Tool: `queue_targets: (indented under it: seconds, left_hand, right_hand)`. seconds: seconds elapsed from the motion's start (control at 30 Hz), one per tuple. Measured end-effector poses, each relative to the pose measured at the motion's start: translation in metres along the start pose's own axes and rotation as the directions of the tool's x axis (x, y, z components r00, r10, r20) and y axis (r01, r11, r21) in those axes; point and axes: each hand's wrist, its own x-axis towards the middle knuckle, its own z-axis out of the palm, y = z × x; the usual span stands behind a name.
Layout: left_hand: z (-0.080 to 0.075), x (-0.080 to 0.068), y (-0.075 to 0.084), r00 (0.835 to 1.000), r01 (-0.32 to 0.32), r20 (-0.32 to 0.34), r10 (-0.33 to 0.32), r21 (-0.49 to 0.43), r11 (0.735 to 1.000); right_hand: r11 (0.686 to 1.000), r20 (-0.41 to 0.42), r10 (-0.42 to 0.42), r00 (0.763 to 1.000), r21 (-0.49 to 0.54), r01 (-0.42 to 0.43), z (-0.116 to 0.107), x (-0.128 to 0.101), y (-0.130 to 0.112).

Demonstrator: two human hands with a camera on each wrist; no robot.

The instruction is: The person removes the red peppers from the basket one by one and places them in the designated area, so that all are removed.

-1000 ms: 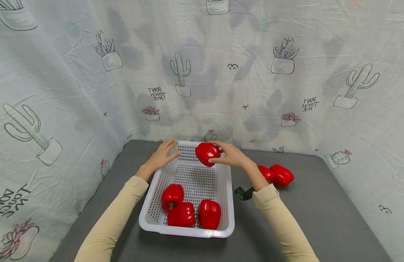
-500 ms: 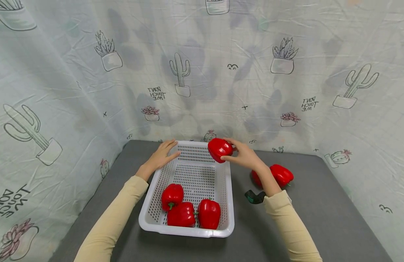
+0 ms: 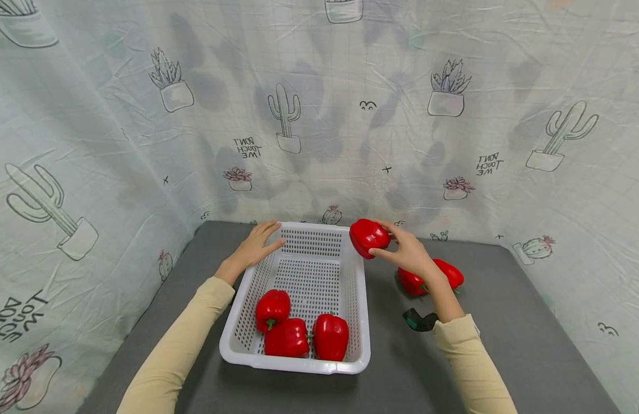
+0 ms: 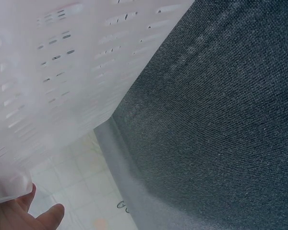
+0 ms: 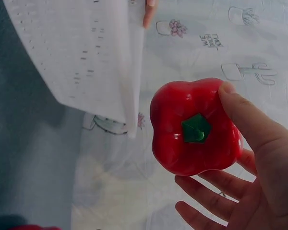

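Observation:
My right hand [image 3: 409, 253] holds a red bell pepper [image 3: 368, 237] between thumb and fingers, in the air over the far right corner of the white plastic basket [image 3: 294, 365]. In the right wrist view, the green stem [image 5: 196, 128] of that pepper faces the camera. My left hand [image 3: 252, 250] rests at the basket's far left rim, its thumb reaching over the inside and its fingers extended. Part of it shows beside the rim in the left wrist view. Three more red peppers, among them one on its side [image 3: 287, 338], lie at the near end of the basket.
To the right of the basket, two red peppers lie on the grey tabletop [image 3: 511, 345]: a nearer one [image 3: 411, 283] and another [image 3: 454, 273] partly behind my right wrist. A dark device [image 3: 420, 320] sits on that wrist. A printed curtain [image 3: 345, 144] hangs behind and at both sides.
My right hand has carried the pepper rightward, from above the basket's inside to its far right corner. The left hand and the basket have stayed in place.

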Motion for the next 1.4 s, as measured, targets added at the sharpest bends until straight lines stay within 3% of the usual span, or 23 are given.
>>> queue_targets:
  seconds: [0.67, 1.0, 1.4]
  left_hand:
    - [0.003, 0.001, -0.003, 1.000, -0.006, -0.011, 0.006, -0.005, 1.000]
    - [0.004, 0.001, -0.003, 1.000, -0.008, -0.016, 0.007, -0.024, 1.000]
    - [0.003, -0.001, -0.001, 1.000, -0.006, -0.020, 0.005, -0.029, 1.000]
  right_hand:
    - [0.991, -0.065, 0.041, 0.997, -0.126, -0.049, 0.008, -0.035, 0.038]
    - [0.973, -0.104, 0.000, 0.995, -0.231, -0.025, 0.023, -0.044, 0.055]
    - [0.965, -0.107, -0.033, 0.994, -0.261, 0.004, 0.039, -0.053, 0.070]
